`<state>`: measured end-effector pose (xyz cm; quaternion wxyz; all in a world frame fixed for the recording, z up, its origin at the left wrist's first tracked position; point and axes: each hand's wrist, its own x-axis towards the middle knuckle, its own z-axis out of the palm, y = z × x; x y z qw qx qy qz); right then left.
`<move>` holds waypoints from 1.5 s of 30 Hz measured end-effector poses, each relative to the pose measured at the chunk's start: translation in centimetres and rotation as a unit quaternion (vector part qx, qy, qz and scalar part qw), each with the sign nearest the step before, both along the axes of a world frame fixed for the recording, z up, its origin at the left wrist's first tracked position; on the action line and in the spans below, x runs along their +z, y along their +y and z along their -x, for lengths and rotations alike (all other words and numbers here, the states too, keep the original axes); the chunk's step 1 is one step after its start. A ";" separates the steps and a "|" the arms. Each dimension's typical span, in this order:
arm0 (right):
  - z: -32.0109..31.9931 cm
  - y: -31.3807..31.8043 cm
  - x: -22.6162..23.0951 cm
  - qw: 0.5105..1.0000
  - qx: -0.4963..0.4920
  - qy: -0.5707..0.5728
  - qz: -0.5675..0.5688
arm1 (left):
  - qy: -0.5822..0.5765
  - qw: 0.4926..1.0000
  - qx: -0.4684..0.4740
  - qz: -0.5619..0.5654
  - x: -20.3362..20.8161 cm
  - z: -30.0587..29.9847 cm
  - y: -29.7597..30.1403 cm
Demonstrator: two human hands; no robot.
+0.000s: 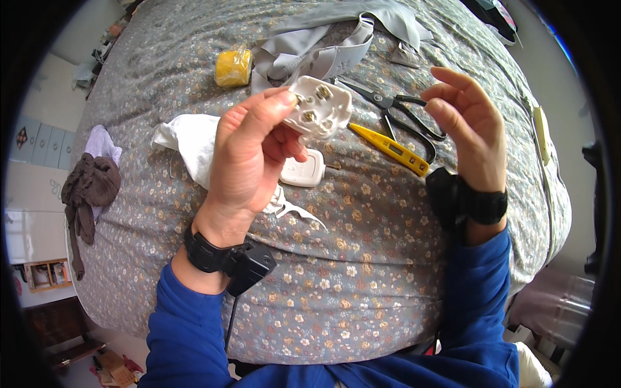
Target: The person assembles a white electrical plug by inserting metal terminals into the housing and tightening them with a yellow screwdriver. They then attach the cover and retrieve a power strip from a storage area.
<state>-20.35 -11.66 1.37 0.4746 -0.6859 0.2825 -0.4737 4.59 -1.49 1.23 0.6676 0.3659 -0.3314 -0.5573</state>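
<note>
My left hand (249, 142) pinches an opened white plug housing (336, 102) between thumb and fingers, holding it above the bed. Its inner side faces up and shows small brass-coloured metal contacts. My right hand (472, 123) is raised to the right with nothing in it, thumb and fingers apart and loosely bent. Nearest to it on the bed are black-handled scissors (385, 102) and a yellow pen-shaped voltage tester (388, 149). Below the housing lies a second white plastic piece (304, 169), partly behind my left fingers, with a small metal pin at its right side.
Behind my left hand lies a white cloth or bag (194, 143), with a thin torn white strip (294, 210) nearer me. A wrapped yellow roll (233, 68) and grey fabric (323, 48) are at the back. Dark brown cloth (92, 184) lies at the left edge of the flowered bedspread (349, 271).
</note>
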 end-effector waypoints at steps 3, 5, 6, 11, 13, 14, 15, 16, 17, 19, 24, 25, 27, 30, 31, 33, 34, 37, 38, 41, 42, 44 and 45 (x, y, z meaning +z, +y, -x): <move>1.4 -1.3 -0.4 0.998 -0.061 0.018 0.008 | 0.030 1.000 -0.009 0.001 0.0 -0.7 0.0; 1.7 -1.8 -0.8 0.996 -0.090 -0.009 -0.024 | 0.041 0.999 -0.016 -0.002 -0.1 -0.6 0.0; 1.7 -2.1 -1.0 0.996 -0.082 -0.026 -0.038 | 0.047 0.998 -0.018 -0.022 -0.2 -0.5 0.0; 1.3 -2.5 -1.5 0.996 -0.061 -0.017 -0.062 | 0.070 0.993 -0.064 -0.066 -0.6 0.1 0.0; 1.3 -2.4 -1.6 0.996 -0.060 -0.008 -0.066 | 0.101 0.990 -0.085 -0.048 -1.0 0.3 -0.1; 1.3 -2.3 -1.6 0.996 -0.054 -0.002 -0.066 | 0.096 0.990 -0.090 -0.052 -1.1 0.4 0.0; 1.2 -2.3 -1.7 0.996 -0.053 0.003 -0.067 | 0.087 0.990 -0.100 -0.046 -1.2 0.5 0.1; 1.2 -2.2 -1.6 0.997 -0.047 0.008 -0.063 | 0.078 0.990 -0.111 -0.041 -1.3 0.6 0.1; 1.1 -2.2 -1.6 0.998 -0.038 0.009 -0.054 | 0.065 0.990 -0.119 -0.036 -1.3 0.7 0.1; 1.0 -2.0 -1.5 0.997 -0.046 0.013 -0.057 | 0.078 0.988 -0.124 -0.037 -1.2 0.8 0.1; 0.8 -1.7 -1.1 0.998 -0.040 0.013 -0.053 | 0.068 0.990 -0.123 -0.033 -1.2 1.0 0.1; 0.7 -1.8 -1.0 0.998 -0.035 0.013 -0.049 | 0.073 0.989 -0.127 -0.035 -1.3 1.0 0.0; 0.7 -1.7 -0.9 0.999 -0.028 0.010 -0.045 | 0.083 0.987 -0.135 -0.037 -1.6 0.7 0.0; 0.7 -1.4 -0.9 0.999 -0.040 0.006 -0.036 | 0.053 0.992 -0.111 -0.033 -1.9 1.1 0.2; 0.7 -1.3 -1.0 0.998 -0.057 0.014 -0.017 | 0.000 0.997 -0.060 -0.054 -2.1 1.6 0.4; 0.9 -1.4 -1.2 0.999 -0.052 -0.004 -0.011 | -0.045 0.996 -0.070 -0.042 -2.1 1.9 0.3; 0.8 -1.6 -1.3 0.994 -0.099 0.040 0.002 | -0.065 0.994 -0.080 -0.045 -2.0 2.1 0.1; 0.1 -2.1 -1.1 0.994 -0.061 -0.043 -0.083 | -0.075 0.992 -0.094 -0.023 -1.5 2.3 0.0; 0.0 -2.1 -0.9 0.993 -0.064 -0.066 -0.072 | -0.070 0.993 -0.084 -0.039 -1.5 2.3 0.0; 0.4 -2.2 -0.6 0.983 -0.134 -0.093 -0.085 | -0.056 0.994 -0.084 -0.046 -2.1 2.0 0.0; 1.3 -2.0 -0.5 0.979 -0.150 -0.127 -0.051 | -0.055 0.994 -0.089 -0.041 -2.4 1.8 -0.1; 3.9 -1.8 0.1 0.969 -0.187 -0.162 0.029 | -0.049 0.994 -0.087 -0.039 -2.9 1.8 -0.3; 5.8 -1.9 0.6 0.961 -0.220 -0.148 0.076 | -0.039 0.994 -0.098 -0.029 -3.1 1.8 -0.3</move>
